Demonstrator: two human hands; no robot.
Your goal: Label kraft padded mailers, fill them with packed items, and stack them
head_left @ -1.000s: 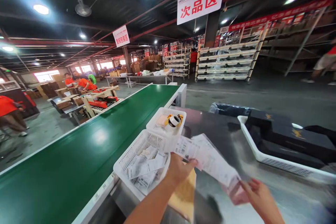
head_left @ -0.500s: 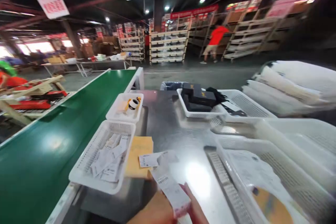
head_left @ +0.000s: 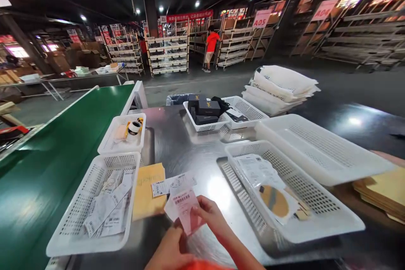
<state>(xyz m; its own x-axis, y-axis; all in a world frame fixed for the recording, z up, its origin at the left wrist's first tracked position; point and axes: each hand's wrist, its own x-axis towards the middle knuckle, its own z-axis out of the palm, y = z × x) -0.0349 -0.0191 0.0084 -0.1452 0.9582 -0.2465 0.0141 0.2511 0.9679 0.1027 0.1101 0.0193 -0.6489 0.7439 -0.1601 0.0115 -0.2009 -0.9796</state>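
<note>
A person's two hands hold a strip of barcode labels (head_left: pixel 182 202) low over a shiny metal bench (head_left: pixel 190 143) in a warehouse. The right hand (head_left: pixel 212 216) pinches the pinkish lower end of the strip, its grip closed on the paper; the left hand (head_left: pixel 171 249) meets the strip from below, fingers closed against its bottom edge. The upper end of the strip lies across a yellow envelope (head_left: pixel 147 190) on the bench. Just left of the envelope sits a white basket of loose paper slips (head_left: pixel 95 206), and beyond it a smaller basket with a tape roll (head_left: pixel 134 127). To the right, a wide white basket (head_left: pixel 316 215) holds a printed sheet and a round tan item. Black boxes (head_left: pixel 205 109) fill a basket at the far edge. A green conveyor belt (head_left: pixel 47 160) runs along the left. A person in an orange shirt (head_left: pixel 210 46) stands at distant shelves.
</note>
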